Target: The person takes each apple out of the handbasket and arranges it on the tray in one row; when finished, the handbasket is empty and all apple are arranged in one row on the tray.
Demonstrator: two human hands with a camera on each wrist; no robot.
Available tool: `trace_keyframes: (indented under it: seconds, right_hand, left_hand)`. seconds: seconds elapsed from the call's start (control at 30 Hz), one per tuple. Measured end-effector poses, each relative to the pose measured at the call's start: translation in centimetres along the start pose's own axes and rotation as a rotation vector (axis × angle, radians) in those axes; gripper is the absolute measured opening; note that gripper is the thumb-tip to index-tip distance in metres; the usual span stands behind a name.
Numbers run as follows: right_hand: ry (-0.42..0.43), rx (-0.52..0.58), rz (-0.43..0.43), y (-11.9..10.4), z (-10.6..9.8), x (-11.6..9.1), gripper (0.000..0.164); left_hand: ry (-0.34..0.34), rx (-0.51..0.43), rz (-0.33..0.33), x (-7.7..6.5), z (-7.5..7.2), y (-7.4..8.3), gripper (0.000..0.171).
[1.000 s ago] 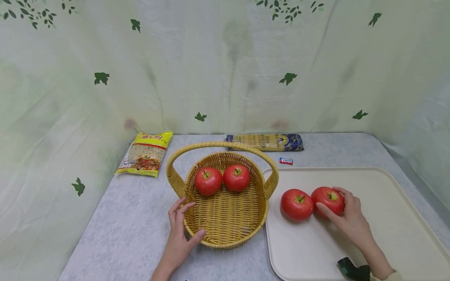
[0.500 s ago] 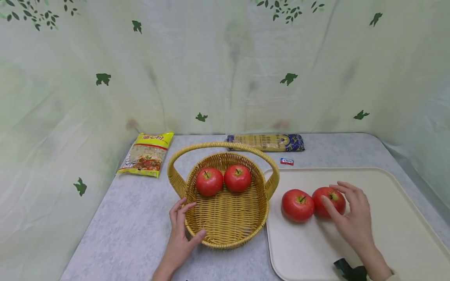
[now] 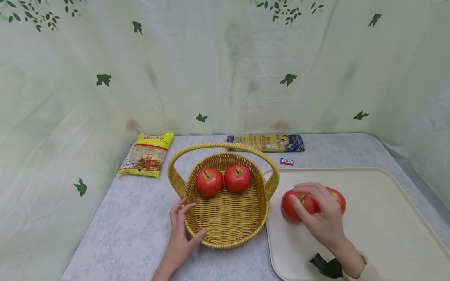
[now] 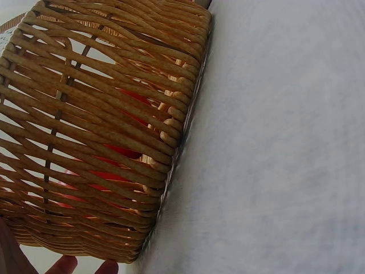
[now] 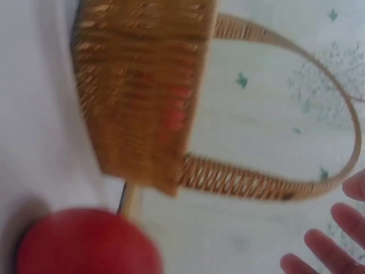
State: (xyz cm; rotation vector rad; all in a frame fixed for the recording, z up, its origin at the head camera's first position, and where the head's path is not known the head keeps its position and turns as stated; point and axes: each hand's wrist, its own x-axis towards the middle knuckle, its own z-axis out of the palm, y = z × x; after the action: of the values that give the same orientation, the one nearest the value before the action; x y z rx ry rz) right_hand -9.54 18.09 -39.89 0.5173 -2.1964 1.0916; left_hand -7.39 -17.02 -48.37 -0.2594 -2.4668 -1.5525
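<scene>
Our right hand [image 3: 323,219] hangs loose above the apple [image 3: 289,207] by the wicker basket [image 3: 229,223]. Tbh, can't tell if our left hand [image 3: 179,235] grips the basket.

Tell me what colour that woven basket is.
Golden yellow; the basket shows best in the head view, though it looks browner from the wrists.

Golden wicker basket [image 3: 226,224]: round, upright on grey table [image 3: 133,218], arched handle [image 3: 222,144] raised | first red apple [image 3: 209,182] and second red apple [image 3: 237,179]: glossy, side by side in basket's back half, stem-end up | third red apple [image 3: 288,205] and fourth red apple [image 3: 338,199]: both partly covered, side by side on beige tray [image 3: 379,218], right of basket
</scene>
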Motion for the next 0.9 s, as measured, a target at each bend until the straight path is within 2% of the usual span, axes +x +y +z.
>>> trace_keyframes:
  seconds: [0.3, 0.5, 0.6, 0.73, 0.9]
  right_hand:
    - [-0.117, 0.233, -0.178, -3.0, 4.0, 1.6, 0.024]
    - [-0.217, 0.286, -0.195, -4.5, 6.8, 3.0, 0.02]
    - [-0.26, 0.266, -0.189, -5.0, 7.8, 3.8, 0.021]
    - [-0.341, 0.158, -0.159, -5.5, 8.9, 4.9, 0.027]
    - [-0.529, 0.006, -0.069, -5.2, 9.9, 6.2, 0.04]
  left_hand:
    - [0.001, 0.0, -0.001, 0.0, 0.0, 0.0, 0.066]
    - [0.004, 0.005, 0.005, 0.0, 0.1, 0.0, 0.066]
    - [0.005, 0.01, 0.004, 0.0, 0.1, 0.0, 0.066]
    - [0.003, 0.011, -0.003, 0.0, 0.1, -0.1, 0.066]
    - [-0.003, 0.015, -0.014, 0.0, 0.1, 0.0, 0.065]
